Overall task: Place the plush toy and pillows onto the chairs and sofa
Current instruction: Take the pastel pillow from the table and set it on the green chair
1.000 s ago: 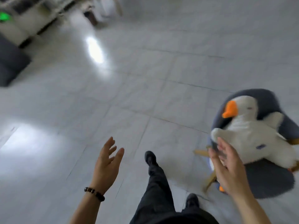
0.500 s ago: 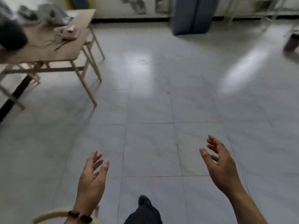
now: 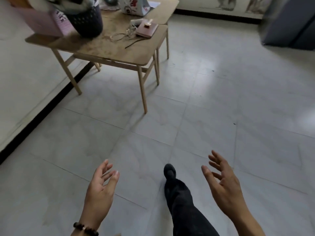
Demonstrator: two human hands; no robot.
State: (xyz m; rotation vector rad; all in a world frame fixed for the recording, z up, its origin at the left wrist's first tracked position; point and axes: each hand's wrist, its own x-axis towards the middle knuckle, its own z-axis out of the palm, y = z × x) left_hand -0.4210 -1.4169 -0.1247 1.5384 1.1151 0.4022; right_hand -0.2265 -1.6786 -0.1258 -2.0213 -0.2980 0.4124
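Observation:
My left hand [image 3: 100, 189] hangs low at the bottom centre-left, fingers apart and empty, a dark bead bracelet on the wrist. At the bottom right my right hand [image 3: 221, 182] is held out the same way, palm inward, holding nothing. No plush toy, pillow, chair or sofa shows in this view. A dark perforated basket [image 3: 85, 21] with something pale and soft inside stands on the wooden table [image 3: 119, 48] at the upper left; what it holds is blurred.
On the table lie a pink box [image 3: 46, 23], a pink notebook [image 3: 147, 29], cords and a patterned bag [image 3: 134, 5]. A white wall with a black baseboard [image 3: 42, 114] runs along the left. A grey cabinet [image 3: 293, 23] stands upper right. My dark-trousered leg [image 3: 180, 201] steps over grey tiles.
The view swung left, away from the white duck plush lying on the grey chair, and the wooden table came close. Both hands stayed empty and spread.

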